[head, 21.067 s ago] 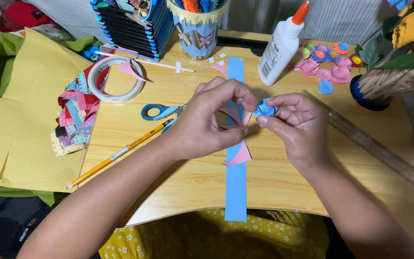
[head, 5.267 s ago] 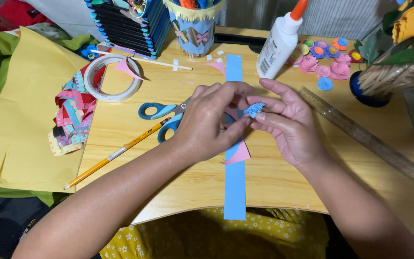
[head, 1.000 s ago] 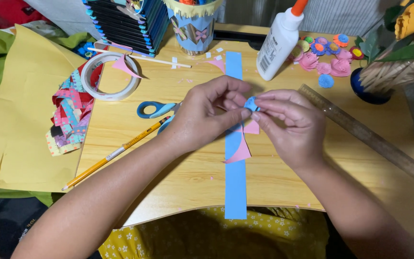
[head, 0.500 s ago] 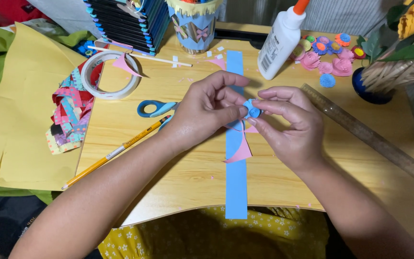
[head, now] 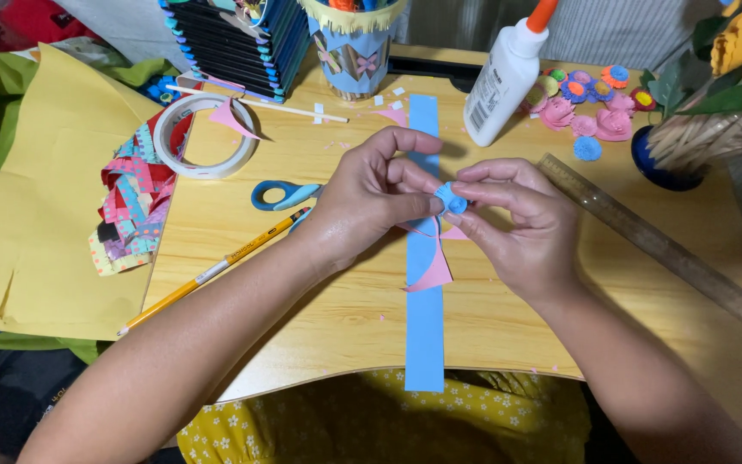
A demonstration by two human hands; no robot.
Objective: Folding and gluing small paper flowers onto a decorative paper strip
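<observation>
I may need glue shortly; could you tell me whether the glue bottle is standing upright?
Upright: the white glue bottle stands on the table, orange cap on top.

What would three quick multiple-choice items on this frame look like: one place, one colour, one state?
1. Where is the glue bottle?
A. far side of the table, right of the blue strip
B. on the yellow paper
C. on the floor

2. What colour is the rolled paper piece?
A. red
B. blue
C. green

3. How is that piece held?
A. lying loose
B. left hand alone
C. pinched between both hands

Answers:
1 A, it stands beyond the hands.
2 B, light blue.
3 C, the right hand fingertips meet it too.
</observation>
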